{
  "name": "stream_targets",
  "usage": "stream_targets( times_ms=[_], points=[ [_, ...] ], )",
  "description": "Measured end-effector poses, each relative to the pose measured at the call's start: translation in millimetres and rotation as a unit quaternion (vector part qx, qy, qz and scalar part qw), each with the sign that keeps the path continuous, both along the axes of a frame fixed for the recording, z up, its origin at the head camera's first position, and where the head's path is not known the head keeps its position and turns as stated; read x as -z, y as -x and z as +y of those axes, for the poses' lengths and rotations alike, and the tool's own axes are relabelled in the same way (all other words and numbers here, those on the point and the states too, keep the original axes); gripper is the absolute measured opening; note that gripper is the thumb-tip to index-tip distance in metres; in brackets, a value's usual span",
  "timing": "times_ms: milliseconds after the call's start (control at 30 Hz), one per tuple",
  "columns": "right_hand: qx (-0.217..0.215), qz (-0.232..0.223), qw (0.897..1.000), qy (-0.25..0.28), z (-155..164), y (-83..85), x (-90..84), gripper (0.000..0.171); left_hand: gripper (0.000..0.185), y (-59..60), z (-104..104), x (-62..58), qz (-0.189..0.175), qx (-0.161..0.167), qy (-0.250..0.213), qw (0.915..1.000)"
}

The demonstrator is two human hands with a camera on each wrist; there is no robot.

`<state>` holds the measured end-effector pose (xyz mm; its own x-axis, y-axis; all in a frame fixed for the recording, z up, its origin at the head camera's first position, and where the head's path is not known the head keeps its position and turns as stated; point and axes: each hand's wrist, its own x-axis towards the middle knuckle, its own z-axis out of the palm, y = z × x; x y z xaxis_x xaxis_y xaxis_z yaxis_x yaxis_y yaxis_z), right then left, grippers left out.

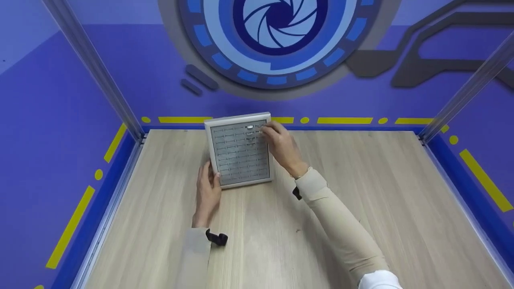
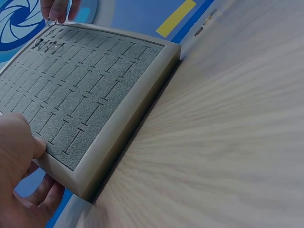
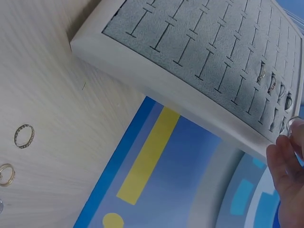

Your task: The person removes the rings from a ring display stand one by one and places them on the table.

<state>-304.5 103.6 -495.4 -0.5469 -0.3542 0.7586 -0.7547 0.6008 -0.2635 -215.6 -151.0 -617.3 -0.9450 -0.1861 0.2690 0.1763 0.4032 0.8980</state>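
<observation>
My left hand (image 1: 208, 188) grips the near left corner of the grey ring display tray (image 1: 239, 150) on the wooden table (image 1: 361, 192); my right hand (image 1: 281, 144) pinches a ring (image 3: 293, 122) at the tray's far edge, beside rings already slotted.

A pale wooden table (image 1: 361, 208) filled the booth. Purple walls (image 1: 52, 120) with yellow dashes (image 1: 345, 120) enclosed it, and a blue aperture emblem (image 1: 277, 32) marked the far wall.
</observation>
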Motion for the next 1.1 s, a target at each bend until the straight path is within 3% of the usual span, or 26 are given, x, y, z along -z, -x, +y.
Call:
stream_targets(
  times_ms=[433,667,1100],
  points=[
    [-0.018,0.001,1.000,-0.011,16.7,-7.8,3.1,0.010,0.055,0.5,-0.1,1.8,0.023,0.002,0.002,0.9997],
    [-0.015,0.002,1.000,-0.025,25.2,-11.8,11.5,0.009,0.055,-0.4,0.2,1.9,0.007,0.003,-0.002,1.0000],
    [-0.015,-0.018,0.998,-0.050,39.9,-21.7,21.1,0.007,0.053,-1.0,-0.5,1.6,0.019,0.005,0.003,0.9998]
  ],
)
